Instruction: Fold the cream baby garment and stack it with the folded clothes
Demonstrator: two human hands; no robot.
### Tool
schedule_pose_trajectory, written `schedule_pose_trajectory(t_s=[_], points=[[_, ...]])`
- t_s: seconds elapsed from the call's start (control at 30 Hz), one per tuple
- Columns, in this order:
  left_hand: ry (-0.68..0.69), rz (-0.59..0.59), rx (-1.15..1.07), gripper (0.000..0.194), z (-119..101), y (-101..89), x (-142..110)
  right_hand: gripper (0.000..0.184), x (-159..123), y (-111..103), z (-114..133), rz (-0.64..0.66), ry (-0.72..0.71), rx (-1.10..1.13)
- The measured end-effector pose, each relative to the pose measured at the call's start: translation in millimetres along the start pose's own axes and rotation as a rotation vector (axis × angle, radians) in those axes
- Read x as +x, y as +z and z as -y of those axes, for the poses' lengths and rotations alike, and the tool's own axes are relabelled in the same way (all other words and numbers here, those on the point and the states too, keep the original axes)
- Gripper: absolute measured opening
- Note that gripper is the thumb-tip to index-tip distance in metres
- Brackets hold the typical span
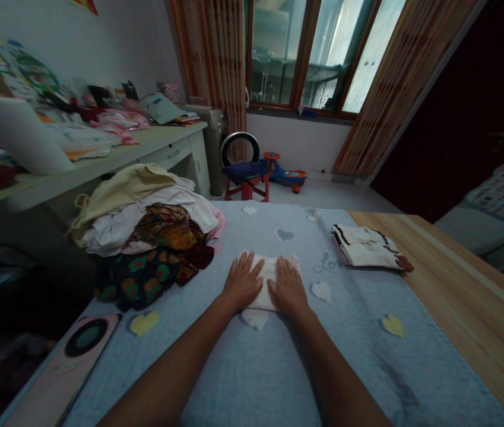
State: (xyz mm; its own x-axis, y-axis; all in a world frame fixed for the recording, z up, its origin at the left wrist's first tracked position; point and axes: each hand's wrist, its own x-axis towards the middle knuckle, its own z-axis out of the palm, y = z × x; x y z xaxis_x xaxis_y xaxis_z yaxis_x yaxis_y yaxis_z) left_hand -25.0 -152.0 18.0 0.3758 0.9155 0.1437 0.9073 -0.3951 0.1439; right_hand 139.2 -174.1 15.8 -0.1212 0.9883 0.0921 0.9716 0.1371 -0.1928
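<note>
A small folded white cloth garment [260, 301] lies flat on the blue blanket [243, 367] in front of me; its exact kind is partly hidden under my hands. My left hand [243, 283] rests palm down on its left part, fingers stretched forward and a little apart. On the right part, my right hand [289, 288] presses flat in the same way, its thumb pointing toward the left one. Some lace-like trim shows at the far right corner of the cloth.
A heap of loose clothes [154, 231] lies at the left beside the desk [162, 145]. To the right sits a stack of folded clothes [367, 246] near the wooden surface [469, 284]. A pinkish flat case with a dark round window [69, 362] lies front left. Beyond stands a red stool [247, 188].
</note>
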Motion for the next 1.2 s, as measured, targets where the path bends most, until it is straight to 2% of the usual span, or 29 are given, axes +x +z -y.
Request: schedule_pose_trajectory(t_s=[0.1,0.17,0.27,0.33,0.53,0.93,1.2], points=[[0.012,-0.098,0.021,0.053,-2.1,-0.3,-4.7,0.060,-0.2,-1.0,-2.5,-0.020,-0.030,0.030],[0.034,-0.135,0.019,0.049,-4.4,-2.4,-8.5,0.051,-0.7,-2.4,-4.4,-0.083,-0.062,0.070],[0.074,-0.117,-0.003,0.045,-7.6,-6.9,-12.2,0.040,-1.7,-4.1,-5.6,-0.210,-0.093,0.133],[0.101,-0.086,-0.021,0.044,-8.4,-8.7,-12.6,0.038,-2.4,-4.1,-4.7,-0.240,-0.100,0.153],[0.123,-0.015,-0.049,0.053,-4.7,-2.2,-11.3,0.041,-5.1,-0.3,0.9,-0.160,-0.105,0.067],[0.134,-0.028,-0.055,0.058,-1.2,2.5,-14.0,0.049,-4.9,-2.2,2.6,-0.024,-0.098,-0.020],[0.152,-0.039,-0.050,0.061,1.9,2.3,-17.0,0.050,-7.1,-5.4,3.2,-0.018,-0.055,-0.026]])
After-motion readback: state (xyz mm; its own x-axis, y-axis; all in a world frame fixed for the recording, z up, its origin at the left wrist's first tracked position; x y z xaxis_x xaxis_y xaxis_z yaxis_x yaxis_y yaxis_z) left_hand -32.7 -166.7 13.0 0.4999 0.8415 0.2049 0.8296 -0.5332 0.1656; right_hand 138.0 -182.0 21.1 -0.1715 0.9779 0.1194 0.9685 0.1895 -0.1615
